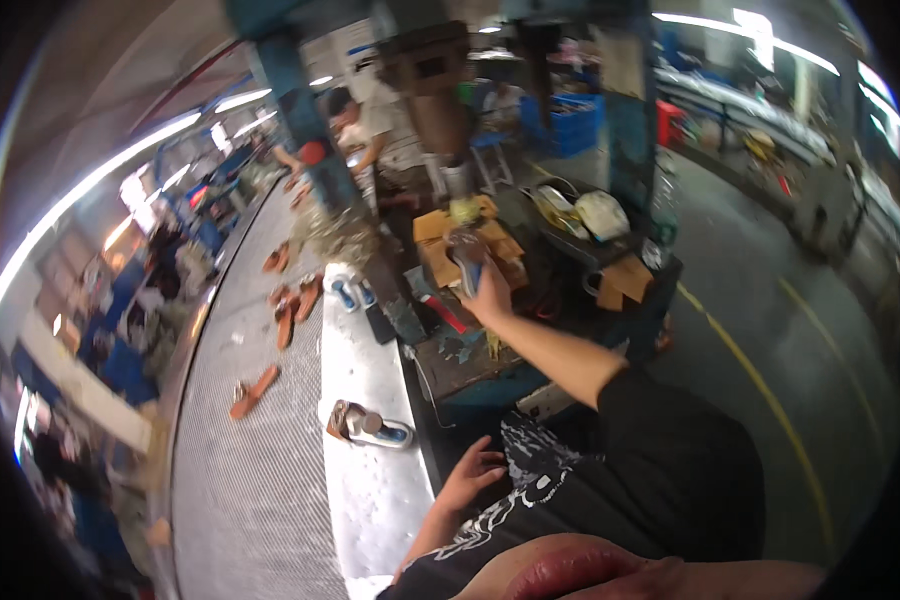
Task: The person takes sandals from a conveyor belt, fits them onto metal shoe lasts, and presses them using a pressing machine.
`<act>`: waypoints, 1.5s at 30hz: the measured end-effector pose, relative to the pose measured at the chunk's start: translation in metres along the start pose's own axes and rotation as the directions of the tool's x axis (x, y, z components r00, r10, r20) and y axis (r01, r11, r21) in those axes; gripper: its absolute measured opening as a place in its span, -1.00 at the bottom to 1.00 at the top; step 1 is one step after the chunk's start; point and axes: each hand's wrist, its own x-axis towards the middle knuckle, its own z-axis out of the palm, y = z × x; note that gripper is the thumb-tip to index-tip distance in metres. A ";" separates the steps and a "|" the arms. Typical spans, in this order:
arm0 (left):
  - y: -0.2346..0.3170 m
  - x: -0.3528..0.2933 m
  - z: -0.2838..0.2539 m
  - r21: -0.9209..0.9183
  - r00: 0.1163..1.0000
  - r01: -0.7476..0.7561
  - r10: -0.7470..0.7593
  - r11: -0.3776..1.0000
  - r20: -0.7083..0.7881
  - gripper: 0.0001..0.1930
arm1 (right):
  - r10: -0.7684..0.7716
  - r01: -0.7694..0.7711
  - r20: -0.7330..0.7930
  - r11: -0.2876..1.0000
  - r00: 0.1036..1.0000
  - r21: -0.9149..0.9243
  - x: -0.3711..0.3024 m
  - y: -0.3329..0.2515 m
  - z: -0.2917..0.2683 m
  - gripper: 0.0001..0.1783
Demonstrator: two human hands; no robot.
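My right hand reaches out to the press and is closed around a shoe with a brown-grey face and a bluish side. The shoe is over a bed of brown cardboard pieces, just below the press's vertical ram. Whether the ram touches it I cannot tell. Close to my body, my left hand is open with its fingers apart and holds nothing. To its left, a sandal with a blue inner part lies on a shiny metal ledge.
Left of the ledge runs a grey ribbed conveyor with several brown sandals. Blue press posts stand around the work spot. A red strip lies on its near edge. Beyond, a person works by the conveyor.
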 end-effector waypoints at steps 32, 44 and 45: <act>0.199 -0.142 -0.222 0.200 0.196 -0.688 0.445 0.697 -0.874 -0.55 | -0.673 0.097 0.655 0.719 0.343 0.688 -0.274 -0.126 -0.006 -0.28; 0.003 -0.422 -0.147 0.100 -0.380 0.727 0.520 0.679 -0.765 -0.15 | -0.694 0.004 0.658 0.689 0.291 0.725 -0.257 -0.138 -0.048 -0.21; -0.003 -0.473 -0.107 -0.171 -0.553 0.779 0.531 0.603 -0.642 -0.21 | -0.688 -0.003 0.671 0.698 0.276 0.716 -0.259 -0.136 -0.051 -0.21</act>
